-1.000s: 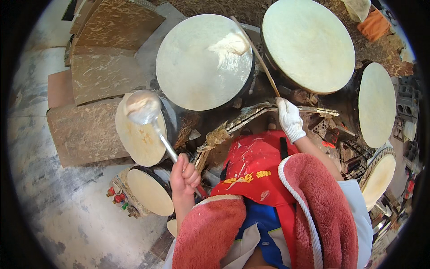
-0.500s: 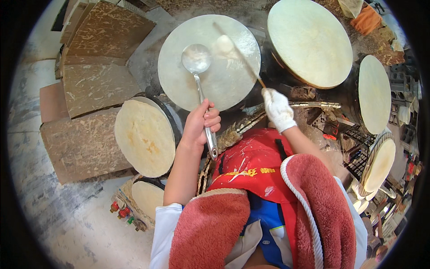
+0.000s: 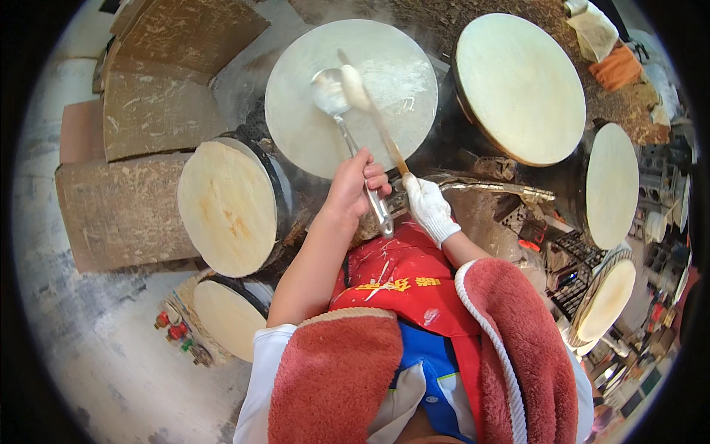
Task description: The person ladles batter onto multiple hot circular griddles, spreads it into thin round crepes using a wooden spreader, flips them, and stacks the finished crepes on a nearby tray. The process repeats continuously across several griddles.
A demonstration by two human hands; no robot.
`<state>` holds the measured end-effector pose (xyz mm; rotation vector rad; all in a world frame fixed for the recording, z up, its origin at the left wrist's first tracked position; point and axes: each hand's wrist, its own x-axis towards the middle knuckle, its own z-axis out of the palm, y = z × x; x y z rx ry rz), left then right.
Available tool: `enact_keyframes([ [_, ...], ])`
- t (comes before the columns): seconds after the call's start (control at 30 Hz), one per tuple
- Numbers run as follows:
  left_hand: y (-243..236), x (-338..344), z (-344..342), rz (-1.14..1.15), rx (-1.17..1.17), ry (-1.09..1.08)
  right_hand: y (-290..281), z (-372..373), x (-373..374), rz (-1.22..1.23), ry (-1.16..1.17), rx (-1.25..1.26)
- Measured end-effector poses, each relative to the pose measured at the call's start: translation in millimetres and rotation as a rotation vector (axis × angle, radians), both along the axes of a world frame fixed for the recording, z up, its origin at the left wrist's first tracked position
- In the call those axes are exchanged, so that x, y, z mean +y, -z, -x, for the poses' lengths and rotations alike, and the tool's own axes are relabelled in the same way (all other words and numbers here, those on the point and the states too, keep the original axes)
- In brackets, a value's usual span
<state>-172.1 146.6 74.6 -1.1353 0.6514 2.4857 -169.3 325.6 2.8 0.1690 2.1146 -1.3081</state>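
Observation:
My bare left hand (image 3: 357, 185) grips the handle of a metal ladle (image 3: 326, 89). Its round bowl lies over a large pale round griddle (image 3: 296, 137), which is coated with a thin whitish layer. My right hand (image 3: 429, 207), in a white glove, is closed on a slim wooden stick (image 3: 386, 139). A white lump of batter or dough (image 3: 355, 87) clings to the stick near its far end, right beside the ladle's bowl; whether they touch I cannot tell. The two hands are close together at the griddle's near edge.
Other round griddles with pale tops stand around me: one at far right (image 3: 518, 89), one at right (image 3: 612, 185), and one at left bearing a browned flatbread (image 3: 228, 211). Stained cardboard panels (image 3: 126, 207) stand at left. A black crate (image 3: 577, 285) sits at lower right.
The stick with its white lump has swung left and nearer to the ladle's bowl. Both hands have come closer together. The view has shifted slightly.

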Motion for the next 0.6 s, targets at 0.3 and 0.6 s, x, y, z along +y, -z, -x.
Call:
enact_keyframes([
  [0.3, -35.5, -12.2, -72.7, -0.569, 0.586, -0.243, 2.6, 60.7, 60.9, -0.208, -0.278, 0.356],
  [0.6, -63.1, 8.8, -140.0, -0.426, 0.487, -0.559, 2.0, 88.7, 65.6, -0.291, -0.741, 0.754],
])
